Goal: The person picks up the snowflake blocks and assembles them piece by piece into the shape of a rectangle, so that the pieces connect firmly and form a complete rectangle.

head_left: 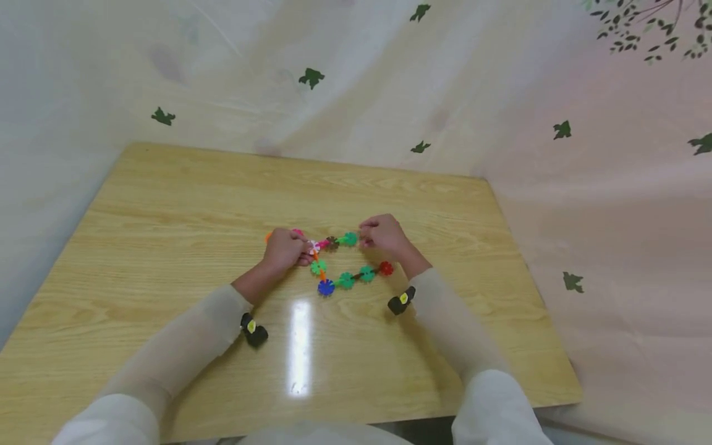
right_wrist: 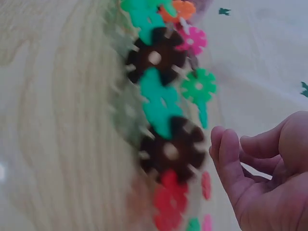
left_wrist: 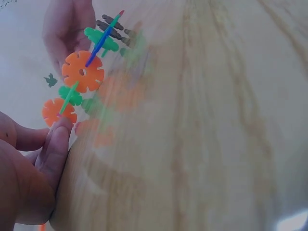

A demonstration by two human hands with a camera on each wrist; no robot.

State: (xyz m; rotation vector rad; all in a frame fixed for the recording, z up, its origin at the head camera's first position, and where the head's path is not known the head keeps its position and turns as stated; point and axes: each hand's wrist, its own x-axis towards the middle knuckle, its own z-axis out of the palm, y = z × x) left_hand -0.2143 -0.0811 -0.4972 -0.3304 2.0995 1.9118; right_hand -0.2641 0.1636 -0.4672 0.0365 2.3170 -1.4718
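Observation:
A chain of slotted, flower-shaped plastic discs lies on the table, two arms joined at its left side. My left hand (head_left: 286,248) pinches it at that left side, by a white disc (head_left: 314,247). In the left wrist view, thumb and finger meet beside an orange disc (left_wrist: 58,112). The upper arm ends in a green disc (head_left: 350,238); my right hand (head_left: 382,233) is just right of it, fingers bent, with nothing seen between fingers and thumb in the right wrist view. The lower arm runs from a blue disc (head_left: 326,287) to a red disc (head_left: 386,268).
A pink disc (head_left: 298,233) and an orange disc (head_left: 269,236) show behind my left hand. Small red (right_wrist: 206,185) and teal pieces (right_wrist: 193,224) appear beyond the chain in the right wrist view. A pale cloth wall (head_left: 356,93) borders the wooden table (head_left: 183,204).

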